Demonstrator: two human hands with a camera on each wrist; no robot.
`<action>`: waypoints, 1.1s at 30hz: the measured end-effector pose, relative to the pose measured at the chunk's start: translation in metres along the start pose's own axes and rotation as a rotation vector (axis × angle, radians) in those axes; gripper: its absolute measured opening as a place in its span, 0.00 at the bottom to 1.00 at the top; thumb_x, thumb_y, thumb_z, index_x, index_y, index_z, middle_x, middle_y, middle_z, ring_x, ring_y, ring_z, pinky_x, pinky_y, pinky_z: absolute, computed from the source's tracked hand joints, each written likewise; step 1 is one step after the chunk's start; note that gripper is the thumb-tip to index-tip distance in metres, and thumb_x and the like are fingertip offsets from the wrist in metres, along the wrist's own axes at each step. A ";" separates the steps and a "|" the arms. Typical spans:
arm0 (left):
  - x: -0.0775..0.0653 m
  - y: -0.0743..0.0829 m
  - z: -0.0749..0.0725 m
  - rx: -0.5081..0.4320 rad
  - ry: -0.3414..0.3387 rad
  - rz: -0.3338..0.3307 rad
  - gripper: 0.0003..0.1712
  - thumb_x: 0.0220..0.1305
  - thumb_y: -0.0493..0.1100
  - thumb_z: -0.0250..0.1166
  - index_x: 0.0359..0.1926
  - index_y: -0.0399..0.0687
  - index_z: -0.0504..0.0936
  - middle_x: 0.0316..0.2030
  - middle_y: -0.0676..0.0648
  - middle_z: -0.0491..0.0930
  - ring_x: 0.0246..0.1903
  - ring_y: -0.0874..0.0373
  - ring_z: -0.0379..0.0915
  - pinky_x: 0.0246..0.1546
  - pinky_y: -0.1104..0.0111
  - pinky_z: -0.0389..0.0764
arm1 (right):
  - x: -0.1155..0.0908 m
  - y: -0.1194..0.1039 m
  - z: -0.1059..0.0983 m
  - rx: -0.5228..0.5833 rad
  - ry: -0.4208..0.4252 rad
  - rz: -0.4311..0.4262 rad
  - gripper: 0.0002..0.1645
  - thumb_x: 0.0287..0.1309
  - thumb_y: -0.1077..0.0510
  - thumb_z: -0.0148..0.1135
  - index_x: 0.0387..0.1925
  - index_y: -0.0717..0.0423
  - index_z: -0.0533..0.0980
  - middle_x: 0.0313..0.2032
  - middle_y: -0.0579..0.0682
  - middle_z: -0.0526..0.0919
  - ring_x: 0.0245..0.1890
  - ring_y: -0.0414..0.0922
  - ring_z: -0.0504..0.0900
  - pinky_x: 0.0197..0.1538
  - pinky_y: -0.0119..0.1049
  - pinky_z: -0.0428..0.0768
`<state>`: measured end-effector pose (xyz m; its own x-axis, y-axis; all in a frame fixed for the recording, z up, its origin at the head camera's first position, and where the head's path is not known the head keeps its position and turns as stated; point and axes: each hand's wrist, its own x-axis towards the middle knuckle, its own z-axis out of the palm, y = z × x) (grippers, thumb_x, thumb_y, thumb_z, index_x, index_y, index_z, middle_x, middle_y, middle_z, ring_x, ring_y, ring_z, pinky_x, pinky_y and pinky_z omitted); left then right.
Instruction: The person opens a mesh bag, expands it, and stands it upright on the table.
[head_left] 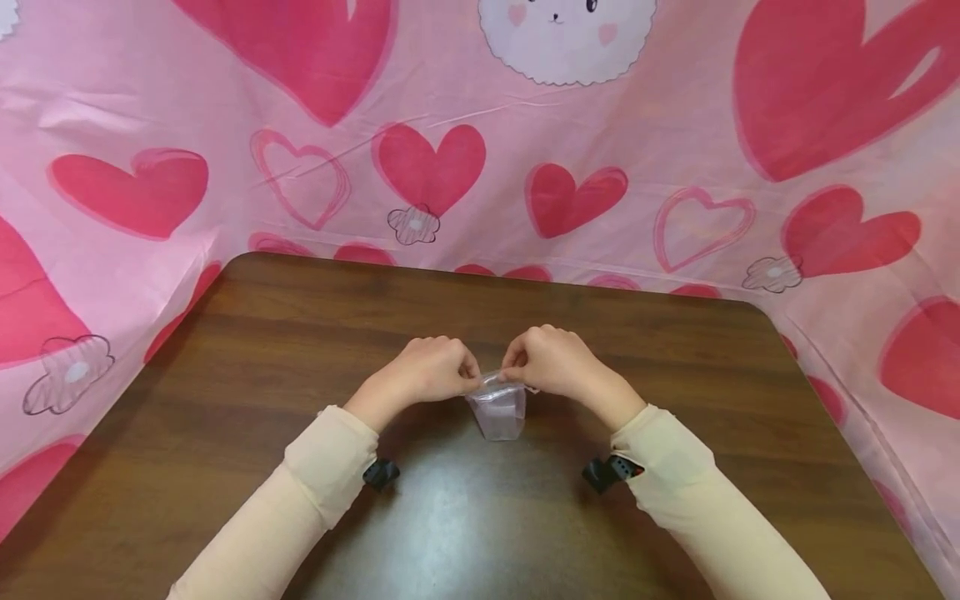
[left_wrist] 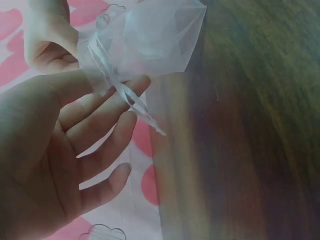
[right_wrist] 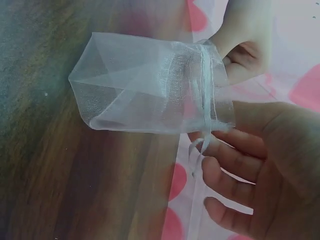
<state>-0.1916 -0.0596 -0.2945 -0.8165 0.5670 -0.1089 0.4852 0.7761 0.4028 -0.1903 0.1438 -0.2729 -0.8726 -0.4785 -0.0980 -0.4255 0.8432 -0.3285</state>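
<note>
A small sheer white drawstring pouch (head_left: 501, 417) hangs between the two hands over the middle of the table. My left hand (head_left: 431, 368) pinches the left side of its top edge between thumb and index finger. On the other side, my right hand (head_left: 557, 360) pinches the top edge the same way. In the right wrist view, the pouch (right_wrist: 130, 82) has a ribbon drawstring (right_wrist: 206, 90) threaded below its frilled mouth, with a loop dangling by the fingers. The left wrist view shows ribbon ends (left_wrist: 145, 115) trailing past the fingers. Something whitish shows faintly through the see-through fabric.
The dark brown wooden table (head_left: 225, 375) extends around both hands. A pink cloth with red hearts (head_left: 431, 162) hangs behind the table and along its sides. Black wrist cameras (head_left: 381, 473) sit on both cream sleeves.
</note>
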 end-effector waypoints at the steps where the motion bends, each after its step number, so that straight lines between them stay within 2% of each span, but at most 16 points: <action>1: -0.001 0.000 0.000 0.005 0.007 0.000 0.06 0.63 0.52 0.66 0.30 0.64 0.89 0.19 0.66 0.78 0.22 0.64 0.72 0.27 0.64 0.72 | -0.001 0.000 0.000 0.002 -0.016 0.005 0.06 0.55 0.47 0.73 0.30 0.43 0.86 0.18 0.35 0.79 0.18 0.36 0.75 0.28 0.37 0.74; 8: -0.004 0.000 -0.001 0.027 0.054 -0.026 0.05 0.58 0.50 0.67 0.27 0.65 0.86 0.19 0.66 0.77 0.22 0.64 0.72 0.27 0.63 0.72 | -0.007 0.002 -0.002 -0.035 -0.127 0.037 0.04 0.54 0.52 0.72 0.26 0.43 0.85 0.22 0.36 0.81 0.24 0.37 0.77 0.30 0.38 0.76; 15: -0.006 0.001 -0.002 0.018 0.031 -0.074 0.03 0.54 0.49 0.69 0.26 0.67 0.87 0.23 0.65 0.79 0.25 0.64 0.74 0.31 0.62 0.73 | -0.008 0.005 -0.002 -0.029 -0.100 0.035 0.04 0.54 0.52 0.72 0.26 0.43 0.85 0.22 0.37 0.81 0.25 0.39 0.76 0.31 0.39 0.76; 18: -0.007 0.002 0.000 0.016 0.027 -0.079 0.03 0.55 0.48 0.69 0.28 0.67 0.86 0.22 0.65 0.78 0.24 0.64 0.73 0.30 0.62 0.72 | -0.008 0.004 -0.001 -0.040 -0.062 0.009 0.04 0.54 0.52 0.72 0.26 0.43 0.85 0.23 0.36 0.81 0.25 0.38 0.76 0.31 0.39 0.76; 21: -0.005 0.005 0.005 0.020 0.036 -0.054 0.03 0.57 0.50 0.69 0.34 0.64 0.87 0.19 0.64 0.76 0.21 0.64 0.71 0.27 0.64 0.70 | -0.008 0.004 0.002 -0.053 -0.002 -0.035 0.03 0.55 0.52 0.72 0.27 0.44 0.86 0.23 0.37 0.81 0.24 0.38 0.76 0.29 0.38 0.76; 24: -0.003 0.009 0.010 0.038 0.066 -0.040 0.10 0.61 0.56 0.67 0.40 0.62 0.88 0.18 0.62 0.75 0.20 0.64 0.70 0.24 0.64 0.70 | -0.007 0.001 0.007 -0.050 0.087 -0.057 0.03 0.56 0.52 0.72 0.29 0.45 0.86 0.24 0.37 0.81 0.24 0.37 0.76 0.29 0.38 0.76; 26: -0.001 0.011 0.013 0.042 0.085 -0.057 0.14 0.63 0.60 0.65 0.42 0.60 0.88 0.20 0.61 0.78 0.22 0.64 0.72 0.26 0.63 0.72 | -0.007 -0.002 0.011 -0.055 0.158 -0.060 0.04 0.55 0.52 0.73 0.31 0.46 0.86 0.26 0.38 0.82 0.27 0.39 0.77 0.30 0.39 0.77; 30: 0.001 0.014 0.018 0.047 0.131 -0.122 0.13 0.65 0.57 0.64 0.42 0.60 0.89 0.26 0.59 0.82 0.26 0.61 0.76 0.27 0.61 0.74 | -0.011 -0.010 0.015 -0.097 0.294 0.011 0.13 0.50 0.49 0.76 0.36 0.50 0.85 0.31 0.44 0.82 0.35 0.44 0.78 0.34 0.43 0.79; 33: 0.002 0.016 0.020 0.032 0.168 -0.157 0.11 0.65 0.53 0.64 0.42 0.60 0.89 0.25 0.59 0.82 0.25 0.59 0.76 0.25 0.61 0.73 | -0.016 -0.015 0.017 -0.117 0.332 0.107 0.21 0.48 0.45 0.77 0.39 0.53 0.84 0.28 0.45 0.82 0.31 0.46 0.79 0.29 0.44 0.78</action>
<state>-0.1791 -0.0405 -0.3069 -0.9220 0.3869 -0.0137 0.3559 0.8608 0.3637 -0.1661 0.1344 -0.2826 -0.9356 -0.2971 0.1906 -0.3358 0.9156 -0.2212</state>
